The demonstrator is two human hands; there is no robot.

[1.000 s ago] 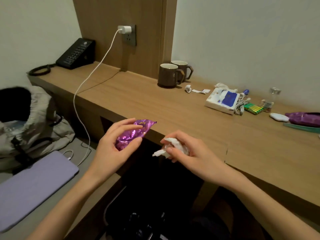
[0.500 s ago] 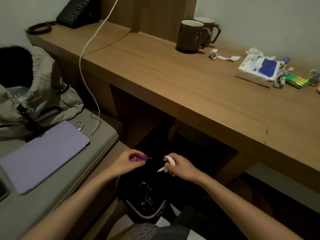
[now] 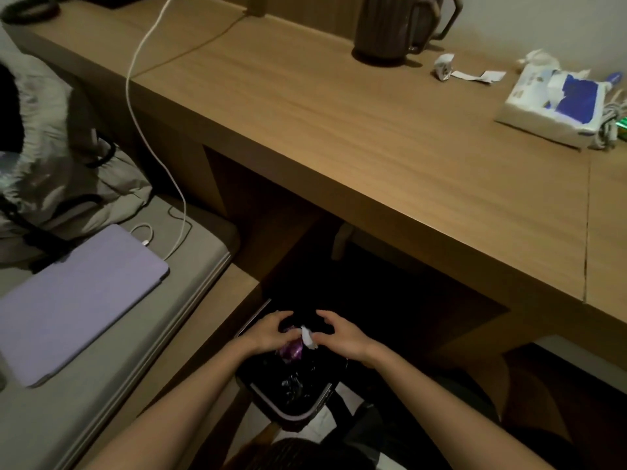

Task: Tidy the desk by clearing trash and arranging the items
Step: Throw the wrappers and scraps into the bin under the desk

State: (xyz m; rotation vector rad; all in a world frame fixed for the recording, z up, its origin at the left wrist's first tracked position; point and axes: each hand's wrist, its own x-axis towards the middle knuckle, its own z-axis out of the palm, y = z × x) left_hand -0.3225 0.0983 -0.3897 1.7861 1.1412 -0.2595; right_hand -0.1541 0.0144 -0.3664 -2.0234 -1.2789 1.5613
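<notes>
Both hands hover over a black-lined trash bin (image 3: 294,414) on the floor under the desk. My left hand (image 3: 266,335) has its fingers arched, and a crumpled purple wrapper (image 3: 291,351) hangs at its fingertips. My right hand (image 3: 344,337) pinches a white tissue wad (image 3: 308,335) at its thumb, right beside the wrapper. Both pieces are just above the bin's opening. On the wooden desk (image 3: 373,137) lie a torn paper scrap (image 3: 456,72) and a tissue pack (image 3: 556,103).
Two brown mugs (image 3: 390,27) stand at the back of the desk. A white charging cable (image 3: 135,96) drops to a lilac tablet (image 3: 74,300) on the bed, beside a grey jacket (image 3: 51,147). A coiled cable (image 3: 607,128) lies by the tissue pack.
Both hands have gone down from desk height to the bin and moved closer together. The view has tilted downward. The wrapper now hangs lower beneath my left fingers.
</notes>
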